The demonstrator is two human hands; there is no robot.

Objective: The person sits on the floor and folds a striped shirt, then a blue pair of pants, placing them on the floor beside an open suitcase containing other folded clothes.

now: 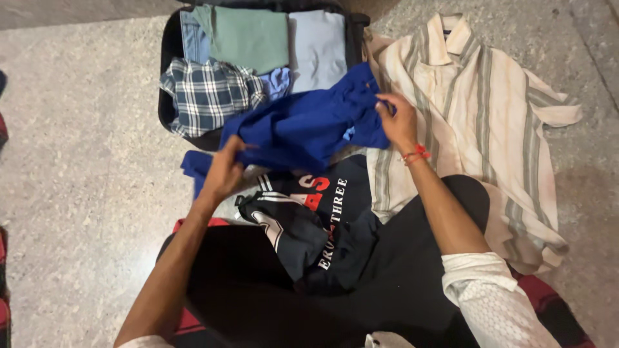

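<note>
I hold a royal-blue garment (303, 129) in both hands over the floor (77, 193): my left hand (222, 173) closes its grip on the lower left corner of the cloth, my right hand (396, 122) pinches the upper right edge, the fabric slack and bunched between them. Just beyond the grip lies an open suitcase (169, 48), already holding a folded green piece (248, 38), a pale blue piece (317, 48), a denim piece (192, 35) and a plaid shirt (206, 93). Right of my right hand a striped shirt (483, 96) lies spread flat, unfolded. Beneath my hands a black printed shirt (309, 225) rests on my lap. Packing appears partway through, with three garments still outside.
</note>
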